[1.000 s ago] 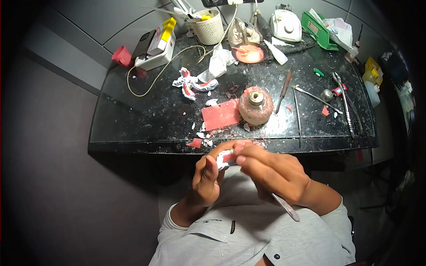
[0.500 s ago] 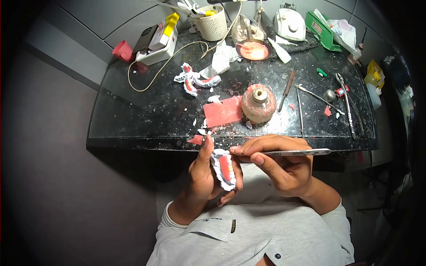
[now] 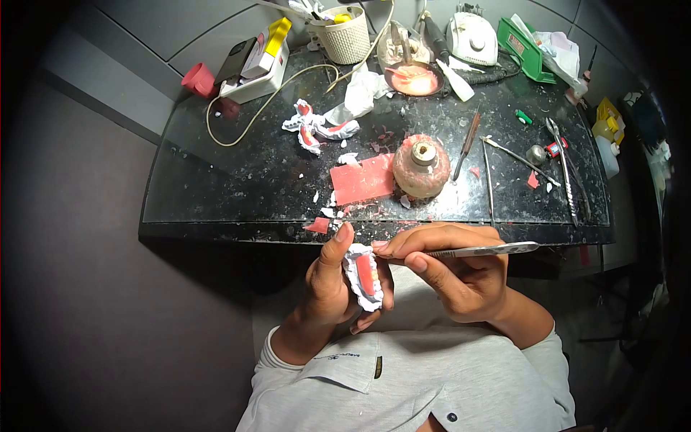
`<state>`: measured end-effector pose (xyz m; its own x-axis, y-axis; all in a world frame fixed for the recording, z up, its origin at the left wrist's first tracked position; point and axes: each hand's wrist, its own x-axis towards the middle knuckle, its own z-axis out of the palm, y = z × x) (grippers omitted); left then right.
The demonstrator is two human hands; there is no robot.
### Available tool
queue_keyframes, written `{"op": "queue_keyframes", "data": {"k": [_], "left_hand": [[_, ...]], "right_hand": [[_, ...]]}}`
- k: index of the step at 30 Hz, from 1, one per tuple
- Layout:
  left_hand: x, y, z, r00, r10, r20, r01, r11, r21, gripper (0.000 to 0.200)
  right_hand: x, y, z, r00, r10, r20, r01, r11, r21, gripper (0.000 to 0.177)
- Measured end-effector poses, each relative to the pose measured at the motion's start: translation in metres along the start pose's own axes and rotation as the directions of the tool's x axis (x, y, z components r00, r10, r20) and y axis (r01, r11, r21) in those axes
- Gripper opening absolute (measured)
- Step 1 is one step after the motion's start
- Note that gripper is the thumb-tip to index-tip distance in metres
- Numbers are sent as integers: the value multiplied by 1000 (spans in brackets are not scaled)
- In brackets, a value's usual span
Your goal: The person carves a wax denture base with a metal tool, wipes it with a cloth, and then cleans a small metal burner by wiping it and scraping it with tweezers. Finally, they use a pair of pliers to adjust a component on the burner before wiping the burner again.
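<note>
My left hand [image 3: 330, 281] is closed around a white plaster dental model [image 3: 353, 277], its thumb up along the far left side. Pink wax [image 3: 367, 273] covers part of the model, with a row of yellowish teeth [image 3: 375, 277] along its right side. In my right hand [image 3: 461, 270] is a metal scalpel [image 3: 497, 250], pinched between thumb and fingers, its handle pointing right. Its tip is at the far end of the model, mostly hidden by my fingertips, so contact cannot be made out.
On the black bench [image 3: 237, 183] stand a glass spirit burner [image 3: 421, 169] and a pink wax sheet [image 3: 361, 180]. More plaster models [image 3: 309, 129] lie behind. A wax knife [image 3: 468, 144] and metal tools [image 3: 565, 173] lie to the right. White and pink scraps litter the front edge.
Both hands stay almost in place. The model has tilted very slightly, and the camera view has shifted a little.
</note>
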<state>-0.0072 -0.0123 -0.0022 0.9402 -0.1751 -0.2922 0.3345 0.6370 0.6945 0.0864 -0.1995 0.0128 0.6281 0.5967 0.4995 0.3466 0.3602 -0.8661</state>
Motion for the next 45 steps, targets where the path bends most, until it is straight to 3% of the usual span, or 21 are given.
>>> {"op": "queue_keyframes", "data": {"k": [8,14,24,33,42,45], "left_hand": [[0,0,6,998,9,-66,-9,1000,-2,97],[-1,1,8,998,12,-60,-9,999,45,97],[0,-2,3,999,29,-28,-27,997,71,97],[-2,-3,1,998,-2,-57,-1,998,-67,95],[-2,-7,-8,999,11,36,-9,999,-44,97],[-3,-7,-9,992,27,124,-16,996,-93,89]], "right_hand": [[0,2,-2,999,-40,32,41,999,-30,17],[-2,1,-1,1000,11,11,-11,1000,18,17],[-2,4,0,999,-29,14,28,1000,7,16],[-1,4,-2,999,-42,30,42,999,-4,16],[-1,4,-3,999,10,43,-12,999,39,17],[-1,6,-5,998,-14,67,11,999,39,16]]}}
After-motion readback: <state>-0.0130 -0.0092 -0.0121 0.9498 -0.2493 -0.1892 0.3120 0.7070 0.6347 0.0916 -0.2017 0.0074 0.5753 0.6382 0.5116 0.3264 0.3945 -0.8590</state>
